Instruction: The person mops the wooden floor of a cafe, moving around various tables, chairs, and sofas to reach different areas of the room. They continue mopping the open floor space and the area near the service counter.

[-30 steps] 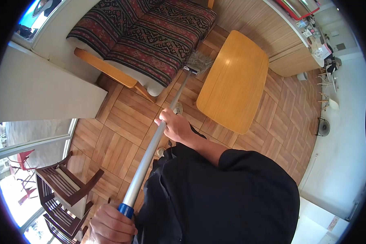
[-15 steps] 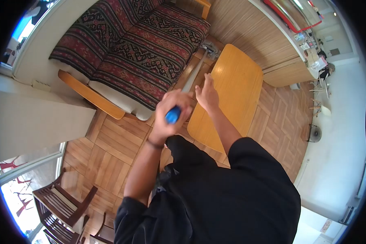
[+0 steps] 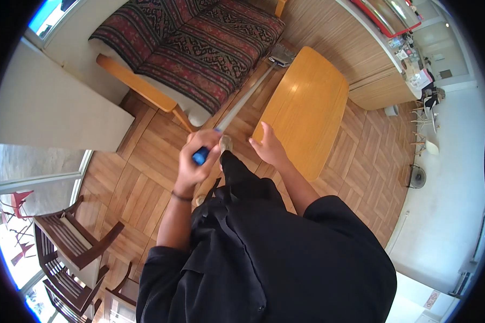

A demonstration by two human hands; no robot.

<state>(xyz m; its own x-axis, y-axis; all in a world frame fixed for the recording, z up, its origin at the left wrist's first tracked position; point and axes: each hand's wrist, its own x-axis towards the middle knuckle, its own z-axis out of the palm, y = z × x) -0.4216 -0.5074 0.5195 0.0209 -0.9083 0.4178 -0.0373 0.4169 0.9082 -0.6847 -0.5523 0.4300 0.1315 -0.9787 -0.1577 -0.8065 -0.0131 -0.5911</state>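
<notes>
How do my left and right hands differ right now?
The left hand is closed around the blue grip of the pole; the right hand is off the pole, its fingers open. The left hand has a dark band at its wrist, while the right hand shows none. The left hand appears over the floor, the right hand against the table's near end. Both are bare.

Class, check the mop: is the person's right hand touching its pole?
Apart. The head view shows floor between the right hand and the pole; the left hand grips its blue end.
</notes>
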